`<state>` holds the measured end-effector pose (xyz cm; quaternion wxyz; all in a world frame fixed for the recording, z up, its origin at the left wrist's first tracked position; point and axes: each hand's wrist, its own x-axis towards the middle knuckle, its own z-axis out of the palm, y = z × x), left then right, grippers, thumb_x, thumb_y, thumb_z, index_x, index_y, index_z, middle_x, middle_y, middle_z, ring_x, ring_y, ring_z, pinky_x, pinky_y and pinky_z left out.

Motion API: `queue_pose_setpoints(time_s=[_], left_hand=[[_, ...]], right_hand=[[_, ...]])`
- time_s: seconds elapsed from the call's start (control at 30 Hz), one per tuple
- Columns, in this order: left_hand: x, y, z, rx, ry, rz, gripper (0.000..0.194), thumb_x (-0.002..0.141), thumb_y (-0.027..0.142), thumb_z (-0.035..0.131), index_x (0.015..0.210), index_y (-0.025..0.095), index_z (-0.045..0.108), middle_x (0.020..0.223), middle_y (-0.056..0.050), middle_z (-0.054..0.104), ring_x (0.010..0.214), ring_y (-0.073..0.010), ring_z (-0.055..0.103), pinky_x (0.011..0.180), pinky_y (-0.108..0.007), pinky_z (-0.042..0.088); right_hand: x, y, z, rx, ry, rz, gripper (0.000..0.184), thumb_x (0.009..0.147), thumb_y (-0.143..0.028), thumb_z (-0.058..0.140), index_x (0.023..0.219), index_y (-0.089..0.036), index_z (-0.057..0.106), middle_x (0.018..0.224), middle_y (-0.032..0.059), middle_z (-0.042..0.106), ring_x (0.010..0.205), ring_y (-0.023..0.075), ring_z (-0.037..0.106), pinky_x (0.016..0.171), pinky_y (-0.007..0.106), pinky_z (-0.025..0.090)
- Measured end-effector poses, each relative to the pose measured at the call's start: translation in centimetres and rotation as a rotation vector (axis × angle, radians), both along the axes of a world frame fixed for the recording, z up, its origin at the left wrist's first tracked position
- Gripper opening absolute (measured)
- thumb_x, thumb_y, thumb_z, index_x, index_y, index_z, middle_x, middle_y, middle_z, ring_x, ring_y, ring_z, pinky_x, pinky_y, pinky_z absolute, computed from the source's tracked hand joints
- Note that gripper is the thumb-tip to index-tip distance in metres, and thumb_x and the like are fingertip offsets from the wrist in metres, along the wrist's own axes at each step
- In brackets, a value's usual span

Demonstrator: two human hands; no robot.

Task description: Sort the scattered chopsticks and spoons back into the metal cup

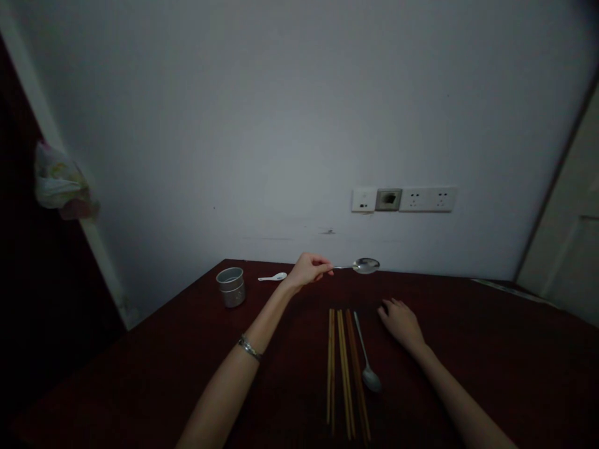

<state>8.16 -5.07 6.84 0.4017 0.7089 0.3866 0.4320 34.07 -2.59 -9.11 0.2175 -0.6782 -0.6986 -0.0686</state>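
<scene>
My left hand [311, 268] pinches the handle end of a metal spoon [365, 265], holding it up above the back of the table with the bowl pointing right. My right hand [400, 323] rests on the dark red table [290, 374], palm down with its fingers loosely stretched. Between my forearms lie several wooden chopsticks [345, 374] in pairs, side by side. Right of them is a second, long-handled metal spoon [371, 379], its bowl toward me. A small white spoon [279, 276] lies just left of my left hand.
A grey metal cup-shaped holder [231, 288] stands at the table's back left. Behind the table is a pale wall [281, 156] with a row of sockets [425, 199]. A plastic bag [60, 178] hangs at the far left, and a light door [568, 218] is at the right.
</scene>
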Motion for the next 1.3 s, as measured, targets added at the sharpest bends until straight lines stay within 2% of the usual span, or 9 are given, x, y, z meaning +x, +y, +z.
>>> queue_pose_setpoints(time_s=[0.13,0.2,0.3,0.4,0.5,0.7,1.03,1.17,1.3], left_hand=[[-0.4,-0.4,0.2,-0.069,0.098,-0.117,0.025,0.069,0.034,0.061,0.073,0.010,0.065,0.063,-0.003,0.062,0.039,-0.0021,0.036,0.037,-0.017,0.022],[-0.5,-0.6,0.3,-0.105,0.161,-0.223,0.024,0.068,0.032,0.062,0.074,0.010,0.066,0.065,-0.004,0.063,0.040,-0.0022,0.037,0.038,-0.017,0.023],[-0.6,-0.6,0.2,-0.133,0.265,-0.385,0.021,0.068,0.029,0.063,0.075,0.010,0.066,0.066,-0.005,0.063,0.040,-0.0022,0.038,0.038,-0.017,0.024],[-0.6,-0.5,-0.2,-0.135,0.321,-0.470,0.020,0.068,0.027,0.063,0.077,0.010,0.066,0.066,-0.004,0.063,0.040,-0.0022,0.037,0.038,-0.017,0.023],[-0.4,-0.4,-0.6,-0.151,0.350,-0.490,0.018,0.068,0.025,0.063,0.077,0.010,0.066,0.066,-0.004,0.063,0.040,-0.0022,0.038,0.038,-0.016,0.024],[0.0,-0.6,-1.0,-0.156,0.386,-0.502,0.017,0.068,0.025,0.063,0.075,0.010,0.066,0.065,-0.003,0.063,0.040,-0.0024,0.038,0.039,-0.017,0.025],[0.3,-0.9,-1.1,-0.183,0.378,-0.488,0.017,0.066,0.025,0.065,0.074,0.010,0.066,0.061,-0.003,0.062,0.040,-0.0029,0.038,0.038,-0.017,0.025],[0.4,-1.2,-0.9,-0.235,0.306,-0.404,0.021,0.065,0.027,0.066,0.077,0.010,0.067,0.057,-0.001,0.060,0.038,-0.0029,0.038,0.036,-0.017,0.023],[0.6,-0.9,-0.8,-0.277,0.074,-0.239,0.024,0.065,0.031,0.067,0.075,0.009,0.065,0.050,0.001,0.054,0.038,-0.0039,0.042,0.039,-0.017,0.034]], right_hand=[[0.8,0.6,2.5,-0.036,0.382,0.020,0.038,0.080,-0.028,0.040,0.102,-0.009,0.064,0.105,0.0136,0.064,0.099,0.0238,0.058,0.088,0.032,0.042],[0.9,0.7,5.0,-0.023,0.620,0.041,0.037,0.079,-0.030,0.042,0.098,-0.009,0.066,0.098,0.0127,0.067,0.091,0.0228,0.062,0.081,0.030,0.045],[-0.1,-0.3,9.7,-0.093,0.854,0.289,0.034,0.071,-0.035,0.054,0.088,-0.010,0.069,0.084,0.0107,0.070,0.083,0.0209,0.064,0.075,0.028,0.048],[-2.1,-2.9,13.7,-0.330,0.875,0.510,0.031,0.066,-0.036,0.061,0.080,-0.011,0.071,0.075,0.0097,0.070,0.068,0.0161,0.064,0.065,0.024,0.048],[-4.1,-5.5,15.7,-0.419,0.674,0.581,0.025,0.063,-0.033,0.063,0.073,-0.012,0.072,0.068,0.0068,0.069,0.056,0.0117,0.058,0.052,0.020,0.042],[-5.9,-6.7,15.4,-0.421,0.456,0.594,0.022,0.061,-0.031,0.063,0.069,-0.013,0.073,0.053,0.0014,0.062,0.047,0.0078,0.046,0.044,0.019,0.031],[-6.2,-7.1,15.4,-0.573,0.459,0.678,0.025,0.058,-0.033,0.066,0.068,-0.011,0.072,0.048,-0.0012,0.056,0.045,0.0058,0.039,0.043,0.018,0.028],[-6.4,-7.0,15.3,-0.620,0.534,0.713,0.025,0.058,-0.033,0.067,0.070,-0.012,0.072,0.053,0.0006,0.061,0.046,0.0066,0.043,0.045,0.019,0.032],[-6.2,-6.3,14.9,-0.599,0.575,0.681,0.024,0.059,-0.033,0.067,0.069,-0.012,0.071,0.057,0.0025,0.064,0.045,0.0067,0.044,0.044,0.019,0.033]])
